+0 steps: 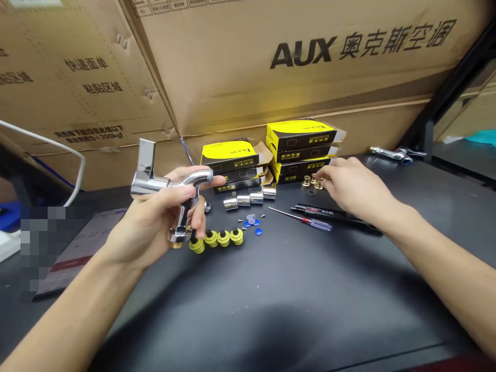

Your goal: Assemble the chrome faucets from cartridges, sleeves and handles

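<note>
A chrome faucet (pixel 182 217) with a flat lever handle is gripped in my left hand (pixel 155 217), lifted above the black table. Its brass-threaded base points down and its curved spout points right. My right hand (pixel 354 188) reaches to the small brass fittings (pixel 306 181) in front of the stacked boxes. Its fingertips are bent together at one of the fittings; whether they grip it is hard to see. A dark rubber ring (pixel 311 193) lies just left of those fingers. Several yellow cartridges with black stems (pixel 223 237) stand in a row below the faucet.
Yellow-and-black boxes (pixel 302 139) are stacked at the back, with another stack (pixel 228 155) to their left. Chrome sleeves (pixel 243 200), blue discs (pixel 259 232), screws and a screwdriver (pixel 318 224) lie mid-table. Another faucet (pixel 395 154) lies far right. Large cardboard cartons (pixel 232 67) form the back.
</note>
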Tool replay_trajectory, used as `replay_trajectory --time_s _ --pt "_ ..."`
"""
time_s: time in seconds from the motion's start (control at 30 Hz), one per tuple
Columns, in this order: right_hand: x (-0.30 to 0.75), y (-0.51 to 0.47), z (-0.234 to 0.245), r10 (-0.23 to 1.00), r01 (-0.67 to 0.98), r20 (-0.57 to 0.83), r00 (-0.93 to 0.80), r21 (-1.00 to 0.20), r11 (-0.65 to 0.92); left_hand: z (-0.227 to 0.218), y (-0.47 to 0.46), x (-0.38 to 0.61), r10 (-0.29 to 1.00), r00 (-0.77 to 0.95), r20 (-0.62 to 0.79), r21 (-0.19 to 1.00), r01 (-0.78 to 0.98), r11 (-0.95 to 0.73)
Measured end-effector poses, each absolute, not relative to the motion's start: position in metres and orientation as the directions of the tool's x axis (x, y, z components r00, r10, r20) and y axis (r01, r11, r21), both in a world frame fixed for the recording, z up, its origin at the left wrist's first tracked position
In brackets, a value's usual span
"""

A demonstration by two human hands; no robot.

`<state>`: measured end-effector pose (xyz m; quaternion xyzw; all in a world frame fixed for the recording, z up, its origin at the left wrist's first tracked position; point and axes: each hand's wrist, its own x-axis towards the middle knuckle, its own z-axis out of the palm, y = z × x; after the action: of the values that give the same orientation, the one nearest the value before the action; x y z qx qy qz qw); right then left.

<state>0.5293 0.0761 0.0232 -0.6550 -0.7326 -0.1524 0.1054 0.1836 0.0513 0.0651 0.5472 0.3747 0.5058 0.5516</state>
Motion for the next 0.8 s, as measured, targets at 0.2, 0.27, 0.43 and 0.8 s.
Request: replay_trajectory --time_s 0.2,0.27,0.43,0.8 --pt "0.530 0.079 0.022 0.940 0.992 0.323 -0.112 0.096 0.085 0.064 0.055 0.190 0.985 0.065 0.162 0.987 -0.009 -0.161" --pt "0.529 0.080 0.020 0.945 0.993 0.312 -0.099 0.093 0.073 0.063 0.056 0.190 0.988 0.029 0.154 0.988 0.019 -0.155" --pt "0.529 0.084 0.019 0.946 0.995 0.309 -0.102 0.044 0.093 0.060 0.058 0.185 0.989 0.039 0.146 0.985 0.088 -0.149" --pt "0.539 0.084 0.037 0.959 0.543 0.268 0.088 -0.820 0.179 0.061 0.058 0.184 0.989 0.049 0.141 0.983 0.113 -0.146"
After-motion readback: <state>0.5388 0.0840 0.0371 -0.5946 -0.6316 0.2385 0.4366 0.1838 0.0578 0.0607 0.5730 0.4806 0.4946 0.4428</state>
